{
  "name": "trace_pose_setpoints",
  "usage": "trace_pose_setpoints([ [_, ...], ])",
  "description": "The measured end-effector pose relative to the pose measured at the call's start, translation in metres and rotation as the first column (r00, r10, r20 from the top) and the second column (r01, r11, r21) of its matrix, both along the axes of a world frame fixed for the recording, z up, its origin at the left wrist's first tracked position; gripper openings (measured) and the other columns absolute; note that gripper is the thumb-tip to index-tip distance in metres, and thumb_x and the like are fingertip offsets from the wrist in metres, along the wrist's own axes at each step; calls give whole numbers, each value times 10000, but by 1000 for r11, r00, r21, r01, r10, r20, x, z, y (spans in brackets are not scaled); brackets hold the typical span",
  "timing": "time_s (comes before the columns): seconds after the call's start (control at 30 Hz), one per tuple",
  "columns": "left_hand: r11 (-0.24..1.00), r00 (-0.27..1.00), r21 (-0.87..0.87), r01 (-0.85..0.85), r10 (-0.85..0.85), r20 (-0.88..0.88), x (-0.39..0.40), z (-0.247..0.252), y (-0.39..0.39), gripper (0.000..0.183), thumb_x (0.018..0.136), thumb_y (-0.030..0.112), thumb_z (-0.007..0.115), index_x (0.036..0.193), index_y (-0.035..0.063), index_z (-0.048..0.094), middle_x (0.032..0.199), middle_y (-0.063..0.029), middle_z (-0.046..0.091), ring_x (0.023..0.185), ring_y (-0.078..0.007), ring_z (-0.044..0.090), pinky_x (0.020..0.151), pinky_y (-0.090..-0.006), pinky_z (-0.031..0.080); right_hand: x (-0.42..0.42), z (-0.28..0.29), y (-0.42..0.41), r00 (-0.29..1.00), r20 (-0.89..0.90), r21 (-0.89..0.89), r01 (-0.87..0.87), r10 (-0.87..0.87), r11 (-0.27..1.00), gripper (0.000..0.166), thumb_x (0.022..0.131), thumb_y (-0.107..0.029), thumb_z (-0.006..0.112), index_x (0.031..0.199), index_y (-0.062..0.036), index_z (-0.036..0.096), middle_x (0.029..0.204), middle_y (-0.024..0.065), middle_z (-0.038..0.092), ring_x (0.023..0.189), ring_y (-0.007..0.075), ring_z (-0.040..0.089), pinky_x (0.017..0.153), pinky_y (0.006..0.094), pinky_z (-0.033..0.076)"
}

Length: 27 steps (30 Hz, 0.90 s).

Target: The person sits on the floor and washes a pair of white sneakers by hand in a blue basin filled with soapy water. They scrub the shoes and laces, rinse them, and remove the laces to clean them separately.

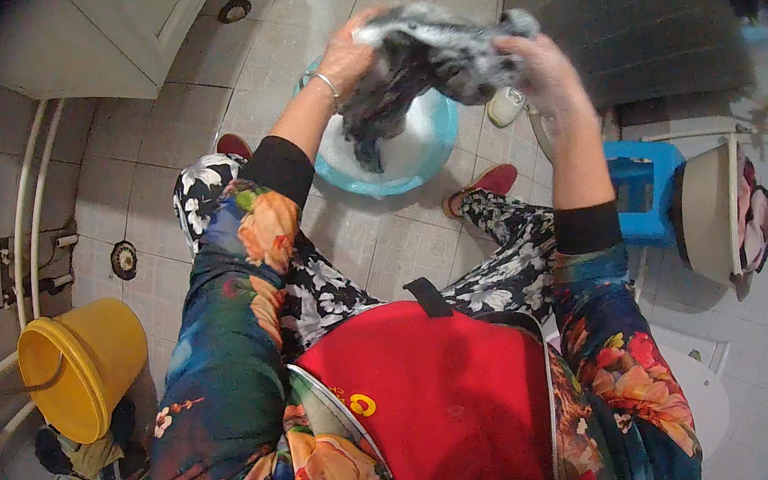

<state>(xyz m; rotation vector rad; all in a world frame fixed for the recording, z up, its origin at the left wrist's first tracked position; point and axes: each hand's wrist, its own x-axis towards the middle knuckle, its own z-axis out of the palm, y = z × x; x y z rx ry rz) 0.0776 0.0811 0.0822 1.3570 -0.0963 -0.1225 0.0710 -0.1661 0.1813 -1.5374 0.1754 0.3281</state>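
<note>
Both my hands grip a dark, wet cloth (430, 55) streaked with white suds, stretched between them. On its left end is my left hand (351, 53), with a silver bangle at the wrist. My right hand (541, 68) clutches the opposite end and looks slightly blurred. Beneath the cloth, a light blue plastic basin (394, 184) on the floor holds whitish, sudsy water. One part of the cloth hangs down over the basin. The cloth hides the basin's far side, and I cannot tell what kind of garment it is.
A yellow bucket (104, 352) lies tilted at the left beside white pipes (33, 212). To the right are a blue plastic stool (647, 191) and a beige tub (711, 211) with cloth. A grey appliance (635, 19) stands at upper right. Floor drains (123, 260) interrupt the tiles.
</note>
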Motion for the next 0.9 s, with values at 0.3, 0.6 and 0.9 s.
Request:
trace_pose_setpoints([
  [0.3,520,993,845,122,-59,-107,9,-112,6,548,752,24,539,1253,243,565,1213,-147,589,1059,-336,585,891,-395,468,35,-102,-32,998,28,-715,-17,52,699,503,838,-405,612,1055,48,606,973,168,636,865,260,622,802,370,473],
  [0.6,489,987,872,5,137,-82,0,-129,22,367,749,144,584,1102,194,673,917,-162,684,856,-336,654,804,-390,517,15,-106,-20,982,102,-439,-97,157,893,566,792,-505,662,1071,-14,622,959,100,654,883,195,608,793,317,469],
  [0.9,19,899,899,438,-9,-438,-55,-175,-28,681,772,327,669,1382,341,366,1495,-122,204,1337,-449,217,1043,-537,307,-24,-287,-10,865,-194,-774,-425,462,470,516,808,-312,646,1256,-83,530,1365,225,429,1159,329,516,956,401,432],
])
